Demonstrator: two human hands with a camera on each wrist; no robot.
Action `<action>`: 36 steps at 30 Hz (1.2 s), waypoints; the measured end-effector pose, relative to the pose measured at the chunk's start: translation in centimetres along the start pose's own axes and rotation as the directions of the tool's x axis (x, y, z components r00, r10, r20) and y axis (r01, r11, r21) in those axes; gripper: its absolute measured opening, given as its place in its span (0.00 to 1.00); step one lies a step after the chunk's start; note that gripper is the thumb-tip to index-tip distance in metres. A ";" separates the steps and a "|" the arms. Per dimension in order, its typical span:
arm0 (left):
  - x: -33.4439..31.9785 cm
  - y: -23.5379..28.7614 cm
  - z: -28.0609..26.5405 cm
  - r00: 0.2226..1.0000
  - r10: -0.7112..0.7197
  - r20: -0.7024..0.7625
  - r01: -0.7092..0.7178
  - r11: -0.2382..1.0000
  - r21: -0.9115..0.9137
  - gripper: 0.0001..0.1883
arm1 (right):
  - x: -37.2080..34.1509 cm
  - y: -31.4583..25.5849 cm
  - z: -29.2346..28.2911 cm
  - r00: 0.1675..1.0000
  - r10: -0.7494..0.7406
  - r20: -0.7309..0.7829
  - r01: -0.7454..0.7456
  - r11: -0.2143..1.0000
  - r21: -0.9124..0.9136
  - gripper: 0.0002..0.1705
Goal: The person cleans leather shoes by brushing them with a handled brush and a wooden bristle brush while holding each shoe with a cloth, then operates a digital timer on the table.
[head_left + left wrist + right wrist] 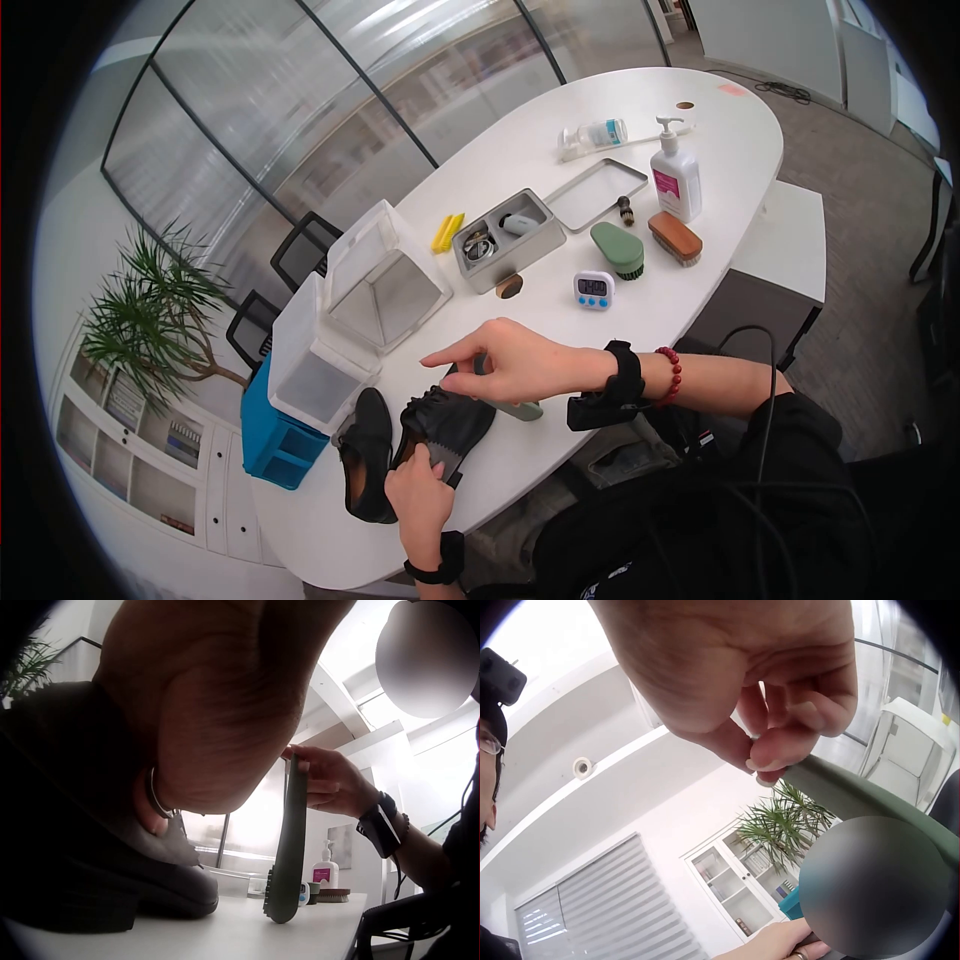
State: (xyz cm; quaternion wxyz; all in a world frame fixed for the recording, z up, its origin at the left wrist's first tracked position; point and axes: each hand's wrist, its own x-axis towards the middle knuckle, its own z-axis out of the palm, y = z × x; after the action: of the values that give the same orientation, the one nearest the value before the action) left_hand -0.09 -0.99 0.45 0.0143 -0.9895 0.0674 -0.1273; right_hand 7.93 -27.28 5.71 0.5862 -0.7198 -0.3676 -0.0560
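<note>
My left hand [420,497] grips a black shoe [462,425] at its opening, and a ring shows on one finger in the left wrist view. A grey piece with a jagged edge [176,844] lies by those fingers. The other black shoe [372,465] stands on the table just left of the gripped one. With fingertips and thumb, my right hand [515,360] pinches the top end of a long green brush [289,840]. That brush hangs upright beside the shoe, its bristles low down and facing the shoe. In the head view the right hand hides most of the brush.
Clear-fronted white boxes [395,300] and a blue organizer [285,440] line the left side. Farther back are a grey divided tin [545,245], its lid [598,195], a timer [594,290], a green brush [620,250], a wooden brush [676,238] and a pump bottle [677,185].
</note>
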 end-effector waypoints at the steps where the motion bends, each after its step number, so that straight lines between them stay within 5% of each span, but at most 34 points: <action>1: 0.0 0.1 -0.1 0.999 -0.022 0.041 0.023 1.000 -0.012 0.11 | 0.1 0.3 0.0 1.000 -0.011 -0.008 0.011 1.000 -0.019 0.23; 7: 0.0 0.0 0.0 1.000 0.000 0.023 0.001 1.000 -0.016 0.11 | 0.1 0.8 -0.2 0.997 -0.076 -0.034 0.069 0.985 -0.158 0.23; 26: -0.1 -0.4 0.6 0.999 0.018 -0.033 -0.018 1.000 0.006 0.08 | -0.1 -1.0 -1.1 0.982 -0.007 -0.190 -0.013 0.995 -0.104 0.35; 36: -0.1 -0.4 0.7 0.997 0.043 -0.061 -0.042 0.999 0.002 0.08 | 0.0 -0.7 -1.0 0.986 0.002 -0.166 -0.031 0.985 -0.172 0.21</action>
State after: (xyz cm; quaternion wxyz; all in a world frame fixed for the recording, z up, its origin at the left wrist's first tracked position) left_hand 0.02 -0.52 -0.23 0.0153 -0.9835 0.0888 -0.1571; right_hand 7.85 -28.10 6.63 0.5498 -0.7643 -0.3054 -0.1426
